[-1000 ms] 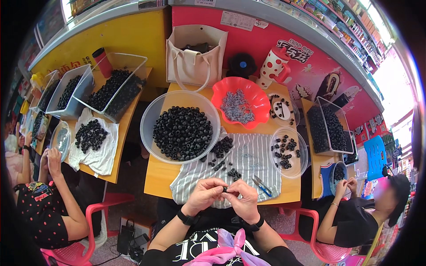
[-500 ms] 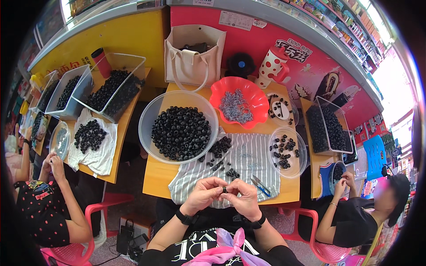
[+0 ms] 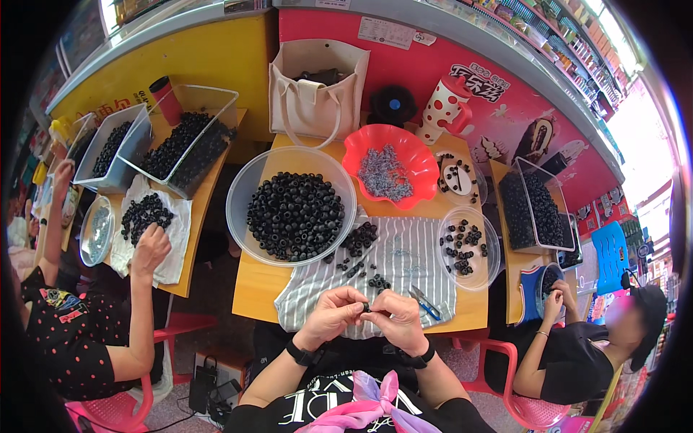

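Observation:
My left hand [image 3: 333, 316] and my right hand [image 3: 397, 317] meet above the table's near edge. Their fingertips pinch a small black ring-shaped part [image 3: 366, 307], mostly covered by the fingers. Just beyond them, loose black ring-shaped parts [image 3: 359, 239] lie in small heaps on a grey-and-white striped cloth [image 3: 411, 252]. To the right of my right hand, small blue-handled snippers [image 3: 426, 304] rest on the cloth. A large clear bowl [image 3: 238, 216] at the left is filled with more black parts. On the right, a smaller clear bowl [image 3: 492, 268] has some scattered in it.
Behind the cloth stands a red scalloped bowl [image 3: 354, 148] holding greyish bits. A cream tote bag [image 3: 317, 108], a black round object [image 3: 392, 105] and a dotted tumbler [image 3: 444, 105] line the back. Co-workers sit at tables on both sides, with clear bins [image 3: 180, 144] of black parts.
My hands stay nearly in place, fingers shifting slightly around the small part. The co-worker at left has parted their hands, one reaching to the black parts on the white cloth, the other raised farther back.

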Tool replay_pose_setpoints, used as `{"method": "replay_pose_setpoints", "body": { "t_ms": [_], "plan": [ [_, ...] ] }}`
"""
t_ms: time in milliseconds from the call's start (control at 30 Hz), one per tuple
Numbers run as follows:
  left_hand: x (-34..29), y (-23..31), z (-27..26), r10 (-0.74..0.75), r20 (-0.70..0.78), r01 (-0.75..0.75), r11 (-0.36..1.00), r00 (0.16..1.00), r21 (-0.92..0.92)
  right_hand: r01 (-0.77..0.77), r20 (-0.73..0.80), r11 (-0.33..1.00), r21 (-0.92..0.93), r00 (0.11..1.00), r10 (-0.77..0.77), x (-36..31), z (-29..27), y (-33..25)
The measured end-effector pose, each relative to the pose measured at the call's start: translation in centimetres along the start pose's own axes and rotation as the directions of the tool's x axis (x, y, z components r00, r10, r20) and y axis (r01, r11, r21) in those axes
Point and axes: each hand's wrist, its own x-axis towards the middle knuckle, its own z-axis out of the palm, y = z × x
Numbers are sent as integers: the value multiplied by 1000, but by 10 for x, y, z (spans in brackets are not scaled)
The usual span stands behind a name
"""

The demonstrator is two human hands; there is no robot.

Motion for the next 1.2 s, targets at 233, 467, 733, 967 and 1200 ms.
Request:
{"method": "replay_pose_setpoints", "body": {
  "t_ms": [233,467,733,967,1200],
  "plan": [
    [0,-2,-1,23,4,-23,1000,1000,22,-17,1,999,34,1000,17,0,2,-1],
    [3,5,11,0,-11,1,998,1000,64,-281,159,938,202,955,252,10,-14,-5],
    [-1,-2,-1,51,-43,-51,999,998,5,92,14,989,-113,996,-91,-1,7,2],
    [2,-3,-2,60,-12,-60,998,998,-34,194,-180,898,-395,942,-283,-14,22,1],
    [2,-4,-6,64,-23,-66,994,998,-83,20,-243,992,-127,969,-51,-10,25,-11]
  ]
}}
